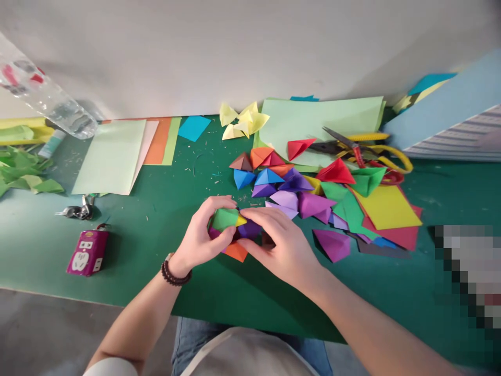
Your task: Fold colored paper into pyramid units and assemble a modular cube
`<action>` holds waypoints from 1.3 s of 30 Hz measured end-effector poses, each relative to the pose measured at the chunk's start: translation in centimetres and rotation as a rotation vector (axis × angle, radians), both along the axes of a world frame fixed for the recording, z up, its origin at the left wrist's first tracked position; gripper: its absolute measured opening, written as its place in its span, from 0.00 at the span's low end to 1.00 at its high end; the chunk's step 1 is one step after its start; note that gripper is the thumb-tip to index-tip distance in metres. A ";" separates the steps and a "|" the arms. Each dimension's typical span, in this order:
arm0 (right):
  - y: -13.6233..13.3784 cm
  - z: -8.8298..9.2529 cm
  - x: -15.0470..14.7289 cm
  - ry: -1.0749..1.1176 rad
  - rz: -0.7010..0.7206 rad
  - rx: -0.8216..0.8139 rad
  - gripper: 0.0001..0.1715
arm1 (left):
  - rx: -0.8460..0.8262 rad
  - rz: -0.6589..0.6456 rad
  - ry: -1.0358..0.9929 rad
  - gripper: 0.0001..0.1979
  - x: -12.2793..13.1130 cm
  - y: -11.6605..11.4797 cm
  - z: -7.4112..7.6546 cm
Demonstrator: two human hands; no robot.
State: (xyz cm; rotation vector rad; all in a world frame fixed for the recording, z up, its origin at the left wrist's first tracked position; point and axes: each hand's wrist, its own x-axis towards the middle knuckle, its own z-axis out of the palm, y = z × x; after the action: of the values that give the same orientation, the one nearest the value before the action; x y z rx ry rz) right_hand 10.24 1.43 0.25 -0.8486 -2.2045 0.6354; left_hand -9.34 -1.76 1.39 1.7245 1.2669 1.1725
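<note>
Between my two hands is a multicoloured folded-paper piece (225, 219), with green, yellow, purple and orange faces showing. My left hand (201, 230), a dark bead bracelet at its wrist, wraps round the left side with the thumb across the front. The fingers and thumb of my right hand (279, 240) close on the right side, by a purple part. The fingers hide much of the piece. Just beyond and to the right lies a pile of folded paper units (295, 180) in red, blue, purple, green and orange. One purple unit (332, 244) lies apart, nearer me.
Paper sheets (111, 154) and a blue square (194, 128) lie at the back. Scissors (352, 149) rest on pale green sheets (313, 117). A purple box-shaped adapter (88, 252), keys (80, 209), green scraps (23, 172) and a plastic bottle (50, 91) are on the left.
</note>
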 end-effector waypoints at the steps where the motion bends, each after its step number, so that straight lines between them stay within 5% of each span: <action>1: 0.0 0.0 -0.1 0.000 -0.007 0.004 0.22 | 0.023 -0.006 0.028 0.16 0.0 0.1 0.1; 39: -0.9 0.5 -0.1 0.016 -0.022 -0.008 0.23 | 0.019 0.038 0.088 0.06 0.4 0.0 0.4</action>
State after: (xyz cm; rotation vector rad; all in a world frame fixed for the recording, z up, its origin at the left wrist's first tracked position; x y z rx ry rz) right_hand 10.14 0.57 0.74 -0.8676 -2.1774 0.6382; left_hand -8.97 -1.73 1.82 1.7902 1.3510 1.1441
